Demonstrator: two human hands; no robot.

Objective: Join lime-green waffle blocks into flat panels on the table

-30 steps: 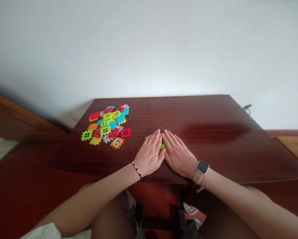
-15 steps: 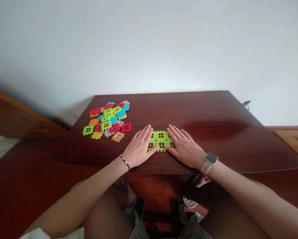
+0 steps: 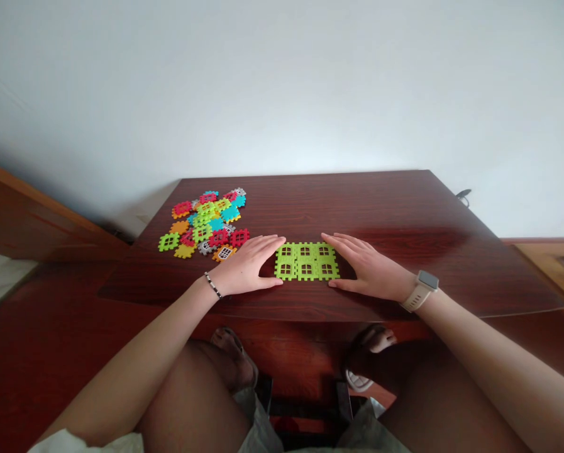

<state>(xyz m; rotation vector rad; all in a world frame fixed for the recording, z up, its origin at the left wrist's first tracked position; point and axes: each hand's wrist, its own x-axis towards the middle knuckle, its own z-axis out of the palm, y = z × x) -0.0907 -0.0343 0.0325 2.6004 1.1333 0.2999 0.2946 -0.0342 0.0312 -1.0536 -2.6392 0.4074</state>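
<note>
Left hand (image 3: 246,267) and right hand (image 3: 369,270) are laid open and flat on the dark wood-grain table (image 3: 380,207), with nothing grasped. Green panel of interlocking plastic tiles (image 3: 306,261) is framed between them, its long axis lying crosswise, with neither hand clearly nearer. Heap of multicoloured tiles (image 3: 201,223) is seen farther off, beyond the left hand.

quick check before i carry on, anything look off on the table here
Nothing really stands out. The green tile panel lies flat and square between the left hand and right hand. The loose tile pile is jumbled and overlapping, and the dark patch on the table looks like a reflection.
</note>
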